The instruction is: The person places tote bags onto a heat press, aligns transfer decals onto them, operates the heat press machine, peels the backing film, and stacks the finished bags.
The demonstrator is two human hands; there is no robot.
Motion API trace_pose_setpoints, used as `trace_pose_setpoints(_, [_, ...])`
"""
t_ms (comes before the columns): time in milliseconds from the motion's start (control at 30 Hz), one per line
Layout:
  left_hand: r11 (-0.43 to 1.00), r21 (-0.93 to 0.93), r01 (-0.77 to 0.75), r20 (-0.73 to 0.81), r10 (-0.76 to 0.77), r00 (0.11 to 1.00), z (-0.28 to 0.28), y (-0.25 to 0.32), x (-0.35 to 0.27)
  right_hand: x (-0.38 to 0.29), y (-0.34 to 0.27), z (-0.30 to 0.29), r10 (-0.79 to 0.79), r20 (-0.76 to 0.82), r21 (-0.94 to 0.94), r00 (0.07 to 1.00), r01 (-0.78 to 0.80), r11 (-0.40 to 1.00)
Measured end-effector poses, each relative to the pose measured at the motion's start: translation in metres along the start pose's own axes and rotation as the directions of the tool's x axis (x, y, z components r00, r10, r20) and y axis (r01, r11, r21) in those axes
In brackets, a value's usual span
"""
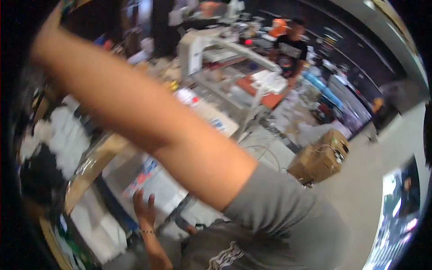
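Note:
My right arm, in a short grey sleeve, reaches across the head view up to the top left. My right hand [50, 32] is blurred and mostly cut off by the dark rim there, so what it holds is hidden. Low in the view is my left hand [145, 207], with a beaded bracelet at its wrist and fingers apart, holding nothing. Just beyond its fingertips lies a white package [165, 192] with blue and red print. I cannot tell whether they touch. White cloth [101, 226] hangs or lies left of that hand.
A pale-framed machine [192, 50] stands ahead. Beside it a person [292, 50] in a black T-shirt has white fabric [270, 82] on a red-orange surface [271, 100]. Taped cardboard boxes [317, 158] sit on the floor at right. Bundled white cloth [67, 138] is piled at left.

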State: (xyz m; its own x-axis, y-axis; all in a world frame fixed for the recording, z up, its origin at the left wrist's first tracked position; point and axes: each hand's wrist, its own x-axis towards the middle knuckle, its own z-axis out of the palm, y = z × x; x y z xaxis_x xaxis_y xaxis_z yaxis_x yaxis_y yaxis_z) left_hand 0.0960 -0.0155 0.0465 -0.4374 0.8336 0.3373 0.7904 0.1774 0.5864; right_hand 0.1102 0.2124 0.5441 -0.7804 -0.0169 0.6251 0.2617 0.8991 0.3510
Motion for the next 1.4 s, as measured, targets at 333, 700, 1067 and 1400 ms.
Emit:
trace_pose_setpoints(333, [0.941,0.309,-0.137,0.052,0.127,0.991,0.135,-0.006,0.122,0.059,0.051,-0.001,0.047,-0.024,-0.111,0.999,-0.050,0.993])
trace_pose_setpoints(700, [0.803,0.592,-0.064,-0.080,0.137,0.987,0.080,-0.098,0.071,0.046,-0.031,0.050,0.033,-0.425,0.197,0.905,0.057,0.979])
trace_pose_setpoints(1067, [0.888,0.458,0.044,0.124,-0.113,0.986,0.032,-0.080,0.067,-0.406,-0.172,0.319,0.260,0.452,0.380,0.853,-0.448,0.809])
trace_pose_setpoints(1400, [0.906,0.408,0.118,-0.027,-0.117,0.993,0.022,-0.088,0.073,-0.407,-0.173,0.315,0.299,0.382,0.350,0.874,-0.436,0.829])
